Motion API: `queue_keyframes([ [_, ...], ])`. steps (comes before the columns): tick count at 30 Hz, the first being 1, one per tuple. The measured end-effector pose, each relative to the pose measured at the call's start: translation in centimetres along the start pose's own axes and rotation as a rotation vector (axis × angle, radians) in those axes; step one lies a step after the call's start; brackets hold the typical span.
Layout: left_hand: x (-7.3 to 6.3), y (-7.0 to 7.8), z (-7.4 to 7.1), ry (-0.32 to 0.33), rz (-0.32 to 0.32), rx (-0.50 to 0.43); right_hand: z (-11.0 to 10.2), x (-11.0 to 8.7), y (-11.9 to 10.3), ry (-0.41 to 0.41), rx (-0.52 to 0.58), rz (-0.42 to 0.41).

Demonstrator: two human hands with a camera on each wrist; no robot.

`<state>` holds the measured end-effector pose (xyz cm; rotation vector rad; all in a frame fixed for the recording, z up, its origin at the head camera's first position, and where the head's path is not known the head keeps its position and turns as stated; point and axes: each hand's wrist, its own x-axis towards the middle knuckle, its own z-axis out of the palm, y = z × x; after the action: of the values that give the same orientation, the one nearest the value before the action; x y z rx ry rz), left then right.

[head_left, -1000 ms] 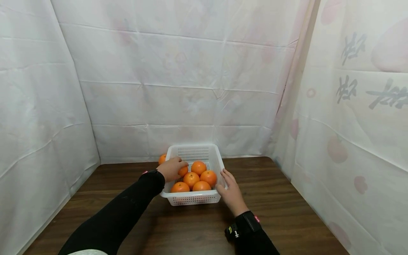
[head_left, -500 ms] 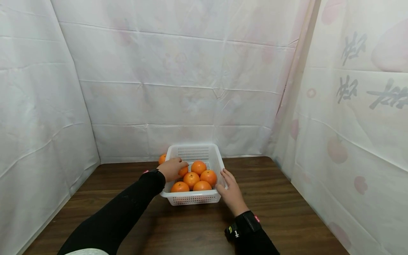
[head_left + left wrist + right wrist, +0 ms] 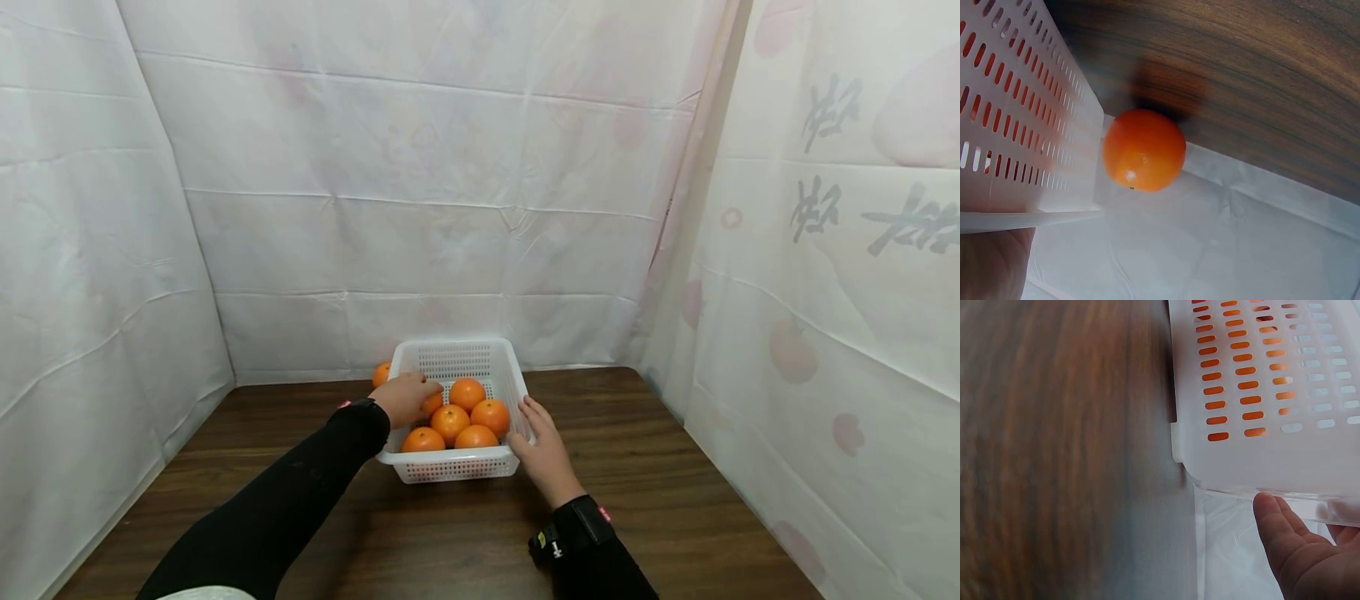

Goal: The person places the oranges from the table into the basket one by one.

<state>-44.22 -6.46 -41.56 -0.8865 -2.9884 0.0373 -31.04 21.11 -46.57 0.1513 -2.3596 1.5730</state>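
A white plastic basket (image 3: 459, 468) with slotted walls stands on the table and contains several oranges (image 3: 450, 423). Reaching over its left rim, my left hand (image 3: 402, 399) holds an orange (image 3: 431, 404) inside, its fingers curved over the fruit and partly hiding it. At the right rim, my right hand (image 3: 545, 454) grips the basket, thumb toward the inside and fingers along the outside. The right wrist view shows the fingers (image 3: 1279, 528) against the rim's underside. Outside the basket, by its back left corner, lies another orange (image 3: 1144, 150), apart from both hands.
The dark wooden table (image 3: 645, 492) extends on both sides of the basket. Pale printed cloth (image 3: 427, 208) hangs behind it and at left and right, close to the table's back edge.
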Motion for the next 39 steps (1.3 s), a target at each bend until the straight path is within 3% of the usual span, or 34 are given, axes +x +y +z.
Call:
queue_keyframes([
  [16,-0.18,0.33,0.2,-0.027,-0.017,0.024,0.01,-0.13,-0.12,-0.002,-0.006,0.007],
  [39,0.37,-0.41,0.79,0.044,0.071,-0.045,-0.09,-0.17,0.01,-0.001,0.001,-0.013],
])
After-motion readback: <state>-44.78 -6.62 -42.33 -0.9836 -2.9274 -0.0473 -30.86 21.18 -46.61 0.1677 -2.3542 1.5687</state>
